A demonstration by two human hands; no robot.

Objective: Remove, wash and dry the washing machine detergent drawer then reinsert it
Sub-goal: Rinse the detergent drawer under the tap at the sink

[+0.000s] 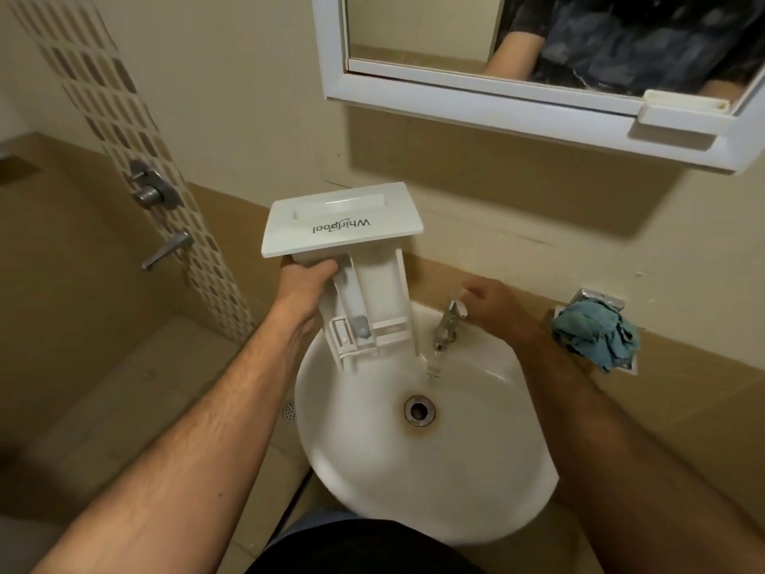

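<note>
The white detergent drawer (pixel 364 283) hangs upright over the left side of the round white sink (pixel 476 490), its front panel on top and its open end pointing down into the basin. My left hand (pixel 304 283) grips it just under the front panel. My right hand (pixel 496 302) rests on the handle of the chrome tap (pixel 449 321) at the back of the sink. A thin stream of water falls from the spout into the basin, to the right of the drawer.
A crumpled blue cloth (pixel 594 335) lies in a wall holder right of the sink. A white-framed mirror cabinet (pixel 538 105) hangs above, close to the drawer's top. Shower valves (pixel 153 188) sit on the tiled strip at left, with tiled floor below.
</note>
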